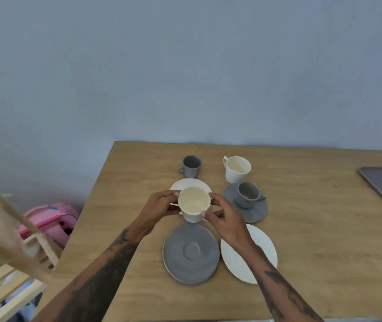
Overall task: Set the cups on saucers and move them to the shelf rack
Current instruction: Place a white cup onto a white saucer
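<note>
Wooden table [301, 228] against a blue wall, slatted shelf rack [4, 259] off its left edge; left hand [159, 209] and right hand [227, 220] together grip a white cup [193, 203] above a white saucer [185, 185], near the table's middle, grey cup on saucer [248, 196] just right

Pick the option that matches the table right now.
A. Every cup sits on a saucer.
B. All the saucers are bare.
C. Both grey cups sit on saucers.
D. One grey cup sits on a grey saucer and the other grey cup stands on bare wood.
D: the near grey cup sits on a grey saucer, while the far grey cup stands directly on the table.
</note>
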{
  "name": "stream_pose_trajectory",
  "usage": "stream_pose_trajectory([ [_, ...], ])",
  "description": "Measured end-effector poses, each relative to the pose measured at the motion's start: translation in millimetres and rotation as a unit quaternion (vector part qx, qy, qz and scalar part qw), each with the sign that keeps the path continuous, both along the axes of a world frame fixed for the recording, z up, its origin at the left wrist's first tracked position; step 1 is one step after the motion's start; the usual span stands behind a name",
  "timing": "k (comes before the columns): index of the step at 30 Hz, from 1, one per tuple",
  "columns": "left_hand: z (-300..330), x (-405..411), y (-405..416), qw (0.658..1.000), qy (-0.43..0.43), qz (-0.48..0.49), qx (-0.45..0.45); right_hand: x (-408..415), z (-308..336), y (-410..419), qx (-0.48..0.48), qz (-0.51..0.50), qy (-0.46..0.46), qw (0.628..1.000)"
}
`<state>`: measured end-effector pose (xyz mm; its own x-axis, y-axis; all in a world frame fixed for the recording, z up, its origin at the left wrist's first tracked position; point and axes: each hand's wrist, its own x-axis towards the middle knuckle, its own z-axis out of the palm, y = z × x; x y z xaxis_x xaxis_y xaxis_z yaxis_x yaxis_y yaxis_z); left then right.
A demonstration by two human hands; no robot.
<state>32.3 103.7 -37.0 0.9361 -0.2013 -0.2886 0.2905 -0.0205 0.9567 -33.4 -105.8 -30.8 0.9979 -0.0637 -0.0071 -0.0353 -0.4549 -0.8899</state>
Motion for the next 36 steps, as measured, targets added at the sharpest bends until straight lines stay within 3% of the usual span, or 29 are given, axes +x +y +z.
stream_pose_trajectory([
  [9,-4,55,-14,0.996,0.005,0.08,0.044,83,-6,-13,-0.018,0.061,0.034,0.997],
  [21,-15,66,-13,0.995,0.027,0.062,0.08,99,-16,-26,-0.032,0.094,0.051,0.994],
  [30,-3,103,-7,0.981,-0.009,0.074,0.178,150,-3,-45,-0.027,0.034,0.068,0.997],
  [36,-8,112,5,0.954,0.016,0.06,0.294,190,-2,-40,-0.082,0.073,0.097,0.989],
])
